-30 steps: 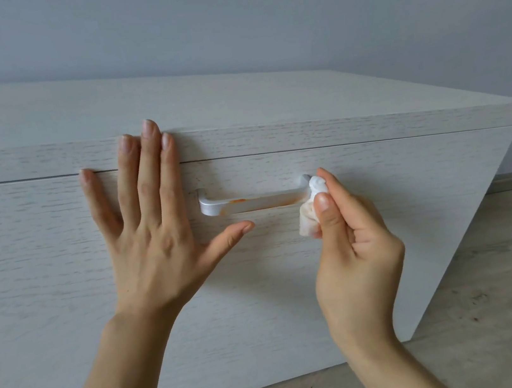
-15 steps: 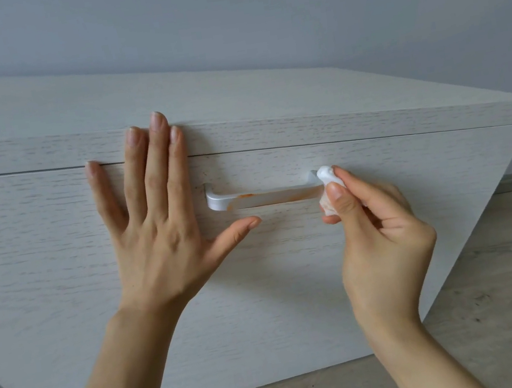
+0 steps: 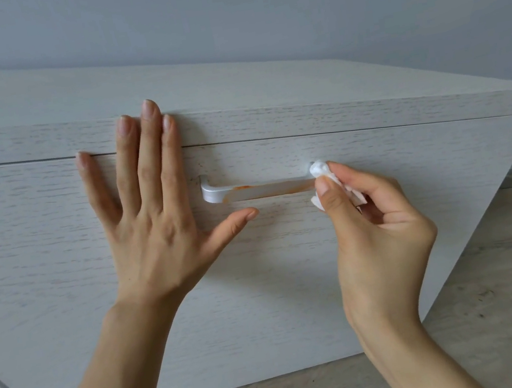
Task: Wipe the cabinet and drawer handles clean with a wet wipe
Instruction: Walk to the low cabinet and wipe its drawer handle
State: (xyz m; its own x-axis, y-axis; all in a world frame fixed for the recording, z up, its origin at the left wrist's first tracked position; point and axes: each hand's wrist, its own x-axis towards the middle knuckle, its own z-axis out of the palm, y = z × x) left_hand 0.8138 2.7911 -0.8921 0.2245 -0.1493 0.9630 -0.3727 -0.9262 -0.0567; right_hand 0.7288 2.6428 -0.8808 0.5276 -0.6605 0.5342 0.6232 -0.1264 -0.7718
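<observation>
Handle point(image 3: 257, 189) under inspection is a silver bar fixed to the drawer front point(image 3: 399, 205), its long axis running level, left to right, just below the front's top edge. Orange residue shows along the lower edge and middle of the bar; the left bend appears clean. Right hand point(image 3: 374, 219) pinches a bunched wet wipe point(image 3: 321, 170) between thumb and fingers, and the wipe is in contact with the right end of the handle, at the post nearest the front's right edge. Left hand point(image 3: 149, 223) lies flat on the drawer front just beside the handle's left end, fingers straight and reaching over the top edge, thumb extended under the bar, holding nothing. Soiled length lies wholly to the left of the wipe, between the two hands. Judgement: the right hand is the working hand and its stroke must run leftward along the bar toward the bracing hand; cleaning of this handle is not yet complete.
</observation>
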